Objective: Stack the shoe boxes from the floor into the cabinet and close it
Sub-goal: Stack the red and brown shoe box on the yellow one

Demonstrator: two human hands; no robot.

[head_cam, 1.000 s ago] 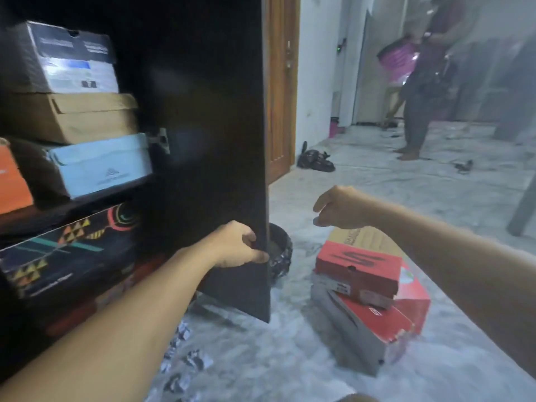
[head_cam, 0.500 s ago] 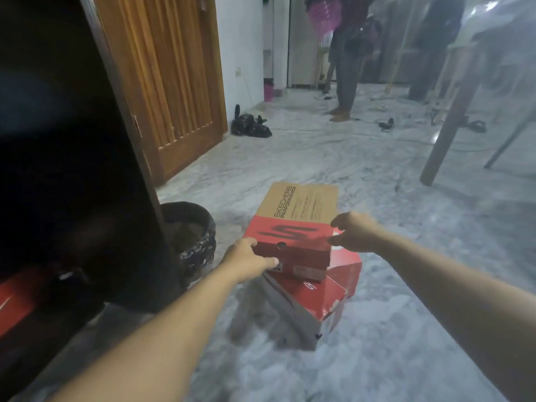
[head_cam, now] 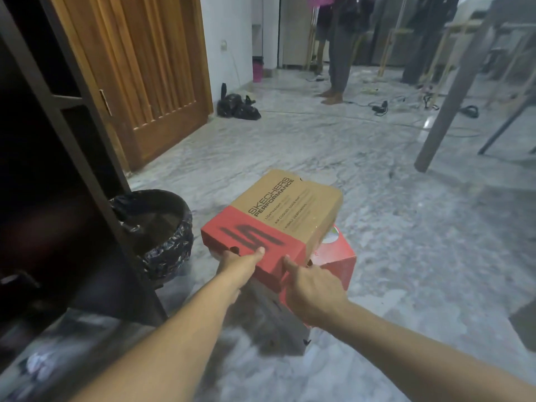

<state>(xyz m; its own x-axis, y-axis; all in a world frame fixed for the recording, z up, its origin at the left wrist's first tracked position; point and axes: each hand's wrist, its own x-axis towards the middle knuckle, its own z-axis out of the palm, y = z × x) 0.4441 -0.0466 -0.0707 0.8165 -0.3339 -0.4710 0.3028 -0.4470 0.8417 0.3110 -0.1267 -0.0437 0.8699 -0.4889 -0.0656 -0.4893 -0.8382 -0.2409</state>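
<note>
Now both hands clamp the Skechers box (head_cam: pixel 278 216) by its near red end, left hand (head_cam: pixel 240 264), right hand (head_cam: pixel 311 288), tilted above a red box (head_cam: pixel 336 262); cabinet door (head_cam: pixel 75 158) left.

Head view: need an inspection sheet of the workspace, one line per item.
Surface: marble floor, dusty; paper scraps at lower left.
Job's things: Skechers box lifted, tilted; red box and a grey box under it on the floor; cabinet at left, door open.
Clutter: lined bin beside the cabinet; black bag by the wooden door.
Hands: left hand and right hand grip the Skechers box's near red end.
Cables: loose cords on the far floor.
Surroundings: two people standing at the far end; table leg at right.
</note>
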